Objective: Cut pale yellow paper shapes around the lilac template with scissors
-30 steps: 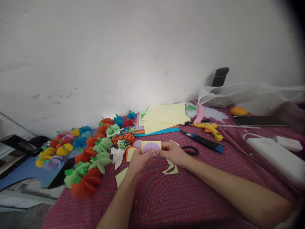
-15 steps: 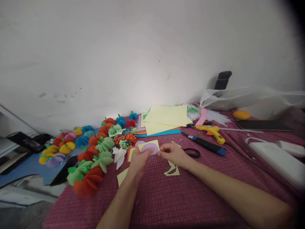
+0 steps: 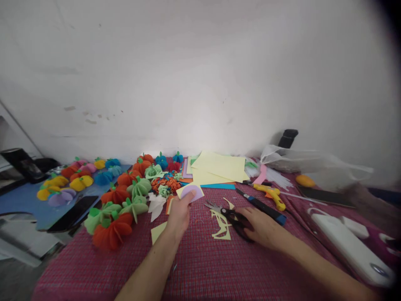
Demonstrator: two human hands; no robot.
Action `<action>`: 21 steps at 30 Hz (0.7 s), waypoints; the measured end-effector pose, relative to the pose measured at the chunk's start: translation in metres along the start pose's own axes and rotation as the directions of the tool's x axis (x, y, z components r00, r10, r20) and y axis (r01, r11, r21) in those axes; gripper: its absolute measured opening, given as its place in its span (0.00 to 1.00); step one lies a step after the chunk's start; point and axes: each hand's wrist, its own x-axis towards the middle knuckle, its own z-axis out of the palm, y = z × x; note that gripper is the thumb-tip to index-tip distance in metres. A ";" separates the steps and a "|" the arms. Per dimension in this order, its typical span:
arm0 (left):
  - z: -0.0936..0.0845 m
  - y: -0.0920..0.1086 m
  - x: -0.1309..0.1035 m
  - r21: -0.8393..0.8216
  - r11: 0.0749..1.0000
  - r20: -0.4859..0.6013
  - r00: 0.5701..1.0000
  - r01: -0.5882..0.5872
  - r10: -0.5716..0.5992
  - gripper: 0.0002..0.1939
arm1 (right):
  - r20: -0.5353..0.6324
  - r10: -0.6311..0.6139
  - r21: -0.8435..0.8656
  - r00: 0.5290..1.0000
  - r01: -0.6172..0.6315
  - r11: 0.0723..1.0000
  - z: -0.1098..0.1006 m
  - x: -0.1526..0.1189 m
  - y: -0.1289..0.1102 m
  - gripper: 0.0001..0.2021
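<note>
My left hand (image 3: 181, 209) is closed, pinching a pale yellow square (image 3: 198, 191) with a purple oval-looking disc (image 3: 193, 195) laid over it. The thumb presses on the disc. To the right, my right hand (image 3: 255, 223) has its fingers at the black handles of a pair of scissors (image 3: 230, 212), blades pointing left and slightly apart. Curved pale yellow offcuts (image 3: 224, 234) lie under and beside the blades. Another pale yellow piece (image 3: 157, 232) is partly hidden by my left forearm.
Several orange (image 3: 112, 232) and green (image 3: 138, 207) segmented pumpkins stand at left, near curly scraps (image 3: 169, 184). Yellow sheets (image 3: 219, 165) lie at the back. A box cutter (image 3: 266, 209), a yellow glue gun (image 3: 271, 194) and a white power strip (image 3: 347, 246) are on the right.
My right hand has left the disc and moved right and down onto the scissors. My left hand keeps the disc and square, now slightly further left. The view has shifted a little.
</note>
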 end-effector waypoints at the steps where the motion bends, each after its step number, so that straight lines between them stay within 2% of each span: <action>1: 0.001 0.000 -0.002 -0.017 1.000 0.014 1.000 0.004 -0.003 0.13 | 0.011 0.011 -0.018 1.000 -0.011 1.000 0.002 -0.006 0.003 0.22; 5: 0.002 -0.002 -0.006 -0.047 0.998 0.094 0.995 0.032 -0.028 0.12 | -0.037 0.049 -0.091 0.998 -0.052 0.995 0.005 -0.012 0.000 0.24; 9: 0.002 -0.001 -0.007 -0.066 0.997 0.060 0.998 0.031 -0.027 0.12 | -0.043 0.054 -0.224 0.998 -0.062 0.973 0.003 -0.003 -0.011 0.25; 11: 0.001 0.001 -0.005 -0.104 0.994 0.038 0.999 0.024 -0.020 0.13 | -0.037 0.105 -0.179 0.994 -0.110 0.978 0.003 0.000 -0.010 0.24; 13: -0.001 0.003 -0.003 -0.146 0.989 0.021 1.000 0.023 -0.020 0.14 | 0.007 0.160 0.002 0.987 -0.160 0.987 0.002 0.000 -0.007 0.25; 15: -0.002 0.003 -0.002 -0.178 0.984 0.000 1.000 0.026 -0.026 0.14 | 0.075 0.165 0.272 0.983 -0.179 0.945 -0.001 -0.001 -0.007 0.25; 18: -0.002 0.005 -0.003 -0.217 0.975 -0.015 0.999 0.046 -0.051 0.13 | 0.128 0.086 0.636 0.988 -0.148 0.758 -0.007 -0.004 -0.022 0.26; 21: 0.000 0.008 -0.006 -0.267 0.961 -0.005 0.997 0.076 -0.080 0.13 | 0.121 0.027 0.820 0.992 -0.115 0.561 -0.005 -0.002 -0.050 0.23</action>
